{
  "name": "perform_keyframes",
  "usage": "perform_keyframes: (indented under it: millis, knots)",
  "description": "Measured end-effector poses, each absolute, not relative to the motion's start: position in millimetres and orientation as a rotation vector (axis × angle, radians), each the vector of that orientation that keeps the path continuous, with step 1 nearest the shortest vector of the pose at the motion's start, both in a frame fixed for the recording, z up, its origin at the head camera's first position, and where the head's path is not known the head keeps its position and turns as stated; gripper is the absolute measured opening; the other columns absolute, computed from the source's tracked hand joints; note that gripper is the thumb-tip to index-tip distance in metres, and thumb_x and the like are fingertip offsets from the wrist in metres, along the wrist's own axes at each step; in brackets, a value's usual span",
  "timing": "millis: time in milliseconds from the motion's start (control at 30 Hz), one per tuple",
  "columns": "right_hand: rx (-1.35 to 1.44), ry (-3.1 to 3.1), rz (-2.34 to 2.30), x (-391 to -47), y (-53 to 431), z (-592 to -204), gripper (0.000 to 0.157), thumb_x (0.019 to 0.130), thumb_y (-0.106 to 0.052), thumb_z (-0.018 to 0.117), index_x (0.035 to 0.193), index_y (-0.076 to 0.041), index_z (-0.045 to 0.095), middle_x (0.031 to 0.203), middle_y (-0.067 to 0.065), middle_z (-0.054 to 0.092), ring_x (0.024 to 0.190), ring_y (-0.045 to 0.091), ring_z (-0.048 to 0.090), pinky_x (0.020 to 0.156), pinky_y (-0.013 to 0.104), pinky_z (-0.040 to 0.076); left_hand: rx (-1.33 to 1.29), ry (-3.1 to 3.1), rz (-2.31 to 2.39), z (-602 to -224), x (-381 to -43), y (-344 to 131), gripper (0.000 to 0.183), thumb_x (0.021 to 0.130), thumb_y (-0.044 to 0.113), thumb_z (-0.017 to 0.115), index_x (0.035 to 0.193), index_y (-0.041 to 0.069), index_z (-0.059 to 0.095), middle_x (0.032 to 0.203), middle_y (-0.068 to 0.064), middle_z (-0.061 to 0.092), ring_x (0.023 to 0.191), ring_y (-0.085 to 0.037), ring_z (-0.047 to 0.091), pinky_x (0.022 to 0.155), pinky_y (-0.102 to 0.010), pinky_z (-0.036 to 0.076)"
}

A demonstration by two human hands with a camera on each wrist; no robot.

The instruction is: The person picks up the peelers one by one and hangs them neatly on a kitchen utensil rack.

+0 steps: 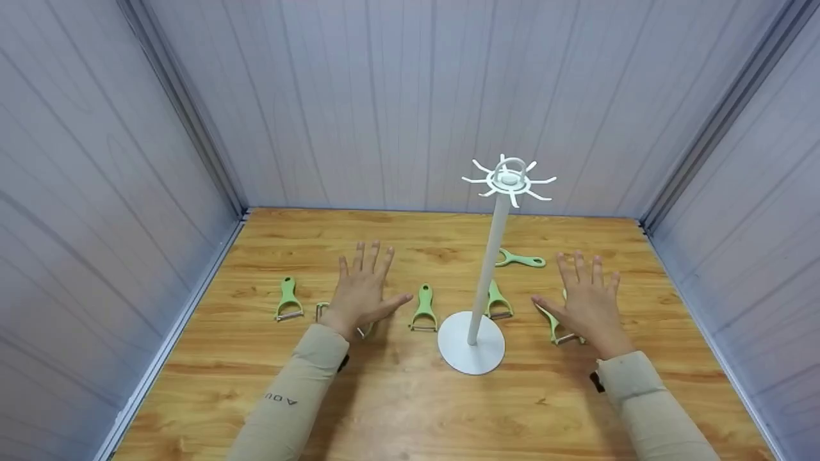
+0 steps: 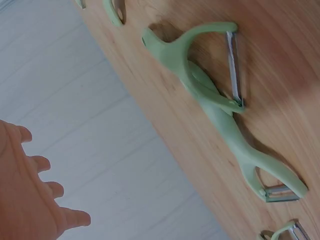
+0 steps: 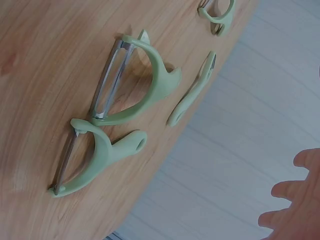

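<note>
Right hand (image 1: 588, 307) spread over a peeler (image 1: 555, 330)

Our left hand (image 1: 359, 301), farther off, has its fingers apart too, gripping nothing. Partly hidden below our right, the peeler lies on the surface (image 1: 416, 410), blade toward us, handle apparently pointing away.

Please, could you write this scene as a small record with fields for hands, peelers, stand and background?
Left hand: fingers spread, holding nothing
Right hand: fingers spread, holding nothing
Peelers: green, metal blades, lying on wood-patterned table
Stand: white, hooked top, round base, upright between the hands
Background: pale panelled walls
</note>
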State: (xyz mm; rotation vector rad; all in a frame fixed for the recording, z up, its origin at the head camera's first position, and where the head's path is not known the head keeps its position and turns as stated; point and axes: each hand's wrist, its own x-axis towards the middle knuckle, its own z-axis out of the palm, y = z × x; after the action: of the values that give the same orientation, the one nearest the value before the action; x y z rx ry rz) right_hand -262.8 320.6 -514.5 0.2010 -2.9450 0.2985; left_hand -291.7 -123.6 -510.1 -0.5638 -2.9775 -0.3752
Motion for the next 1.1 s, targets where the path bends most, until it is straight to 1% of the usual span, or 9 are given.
perform_keyframes:
  millis: [133,333,400,467,600,767,933,1100]
  knots:
    - [0.188,-2.945,0.302,-263,323,-515,0.107,0.098,-0.072,0.065,0.174,-0.008,0.024,0.176,0.034,0.020,0.161,0.065,0.011,0.119,0.090,0.005,-0.587,-2.983,-0.396,-510,-290,-117,0.104,0.100,0.078,0.054,0.176,0.016,0.018,0.183,-0.019,0.012,0.168,-0.049,0.005,0.129,-0.079,0.010]
    - [0.172,-2.955,0.336,-264,326,-518,0.109,0.098,-0.075,0.063,0.173,-0.008,0.024,0.176,0.034,0.020,0.160,0.065,0.010,0.119,0.090,0.005,-0.615,-2.991,-0.441,-508,-289,-108,0.105,0.100,0.080,0.053,0.176,0.017,0.016,0.183,-0.016,0.009,0.169,-0.046,0.003,0.130,-0.077,0.009]
    - [0.173,-2.953,0.360,-264,327,-520,0.108,0.098,-0.073,0.065,0.173,-0.007,0.024,0.175,0.034,0.021,0.160,0.065,0.011,0.120,0.089,0.005,-0.630,-2.981,-0.448,-507,-288,-104,0.105,0.100,0.078,0.054,0.176,0.016,0.017,0.183,-0.017,0.010,0.169,-0.047,0.004,0.130,-0.077,0.010]
    - [0.175,-2.954,0.395,-263,329,-521,0.107,0.098,-0.070,0.067,0.173,-0.007,0.023,0.175,0.035,0.022,0.160,0.065,0.014,0.120,0.089,0.009,-0.642,-2.981,-0.453,-506,-288,-101,0.104,0.101,0.078,0.054,0.176,0.016,0.017,0.183,-0.017,0.011,0.169,-0.047,0.005,0.130,-0.077,0.011]
    - [0.196,-2.946,0.465,-262,332,-526,0.106,0.098,-0.061,0.074,0.172,-0.005,0.024,0.170,0.038,0.028,0.156,0.064,0.024,0.121,0.084,0.019,-0.667,-2.972,-0.532,-505,-287,-94,0.104,0.101,0.074,0.057,0.176,0.013,0.018,0.183,-0.019,0.012,0.169,-0.046,0.003,0.130,-0.076,0.010]
    - [0.225,-2.939,0.503,-259,335,-531,0.105,0.097,-0.059,0.077,0.170,-0.001,0.028,0.165,0.039,0.036,0.148,0.064,0.037,0.120,0.080,0.029,-0.716,-2.942,-0.641,-504,-286,-84,0.103,0.102,0.072,0.059,0.175,0.011,0.020,0.182,-0.019,0.013,0.169,-0.047,0.005,0.131,-0.075,0.010]
    - [0.246,-2.932,0.511,-257,336,-535,0.101,0.095,-0.050,0.083,0.167,0.002,0.035,0.160,0.037,0.045,0.143,0.062,0.047,0.115,0.078,0.038,-0.767,-2.903,-0.708,-504,-287,-75,0.104,0.102,0.072,0.060,0.174,0.009,0.021,0.181,-0.021,0.019,0.168,-0.047,0.009,0.132,-0.071,0.015]
    - [0.261,-2.912,0.507,-255,338,-539,0.096,0.093,-0.043,0.087,0.162,0.005,0.041,0.156,0.037,0.051,0.140,0.060,0.051,0.113,0.075,0.042,-0.814,-2.890,-0.752,-503,-286,-66,0.107,0.100,0.075,0.060,0.174,0.009,0.021,0.179,-0.021,0.025,0.167,-0.047,0.017,0.133,-0.066,0.021]
